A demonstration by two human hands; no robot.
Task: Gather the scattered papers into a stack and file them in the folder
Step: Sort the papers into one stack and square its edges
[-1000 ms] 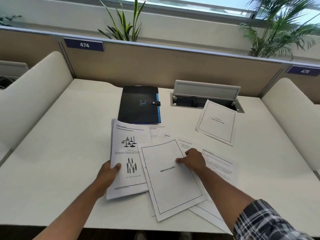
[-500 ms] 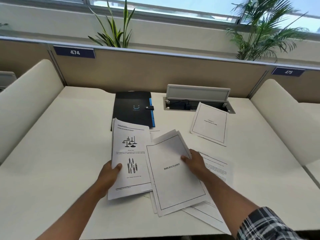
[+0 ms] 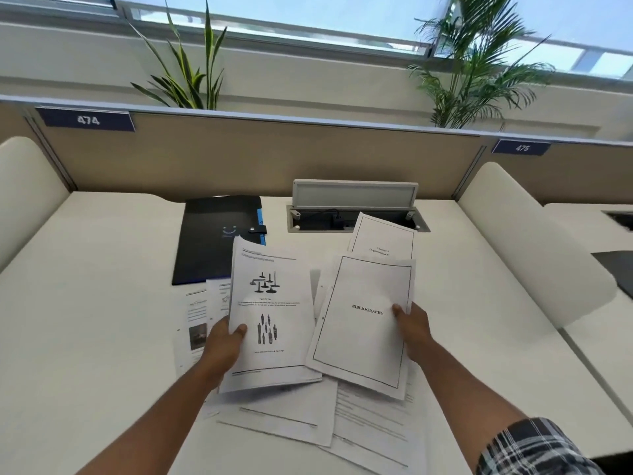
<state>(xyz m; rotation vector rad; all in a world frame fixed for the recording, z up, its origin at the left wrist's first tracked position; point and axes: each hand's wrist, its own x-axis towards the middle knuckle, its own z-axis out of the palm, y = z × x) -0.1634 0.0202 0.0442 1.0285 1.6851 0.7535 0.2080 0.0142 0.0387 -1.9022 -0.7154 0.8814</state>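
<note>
My left hand (image 3: pixel 224 344) grips the left edge of an illustrated sheet (image 3: pixel 270 313), lifted off the desk. The right edge of the BIBLIOGRAPHY page (image 3: pixel 363 320) is in my right hand (image 3: pixel 411 325), also raised and tilted. More papers lie beneath: text sheets (image 3: pixel 373 426) toward the near edge, a photo page (image 3: pixel 193 323) at the left, a chapter title page (image 3: pixel 383 240) further back. A black folder (image 3: pixel 212 234) with a blue edge and snap strap lies closed at the back, partly covered by the illustrated sheet.
An open cable hatch (image 3: pixel 352 214) with a raised lid is sunk into the white desk (image 3: pixel 85 303) behind the papers. Curved white dividers (image 3: pixel 534 241) flank both sides, and a tan partition (image 3: pixel 239 156) closes the back. A dark object (image 3: pixel 616 269) sits on the neighbouring desk.
Both hands have lifted their sheets off the desk and raised them. The photo page and more text sheets underneath are now exposed. The view has tilted upward.
</note>
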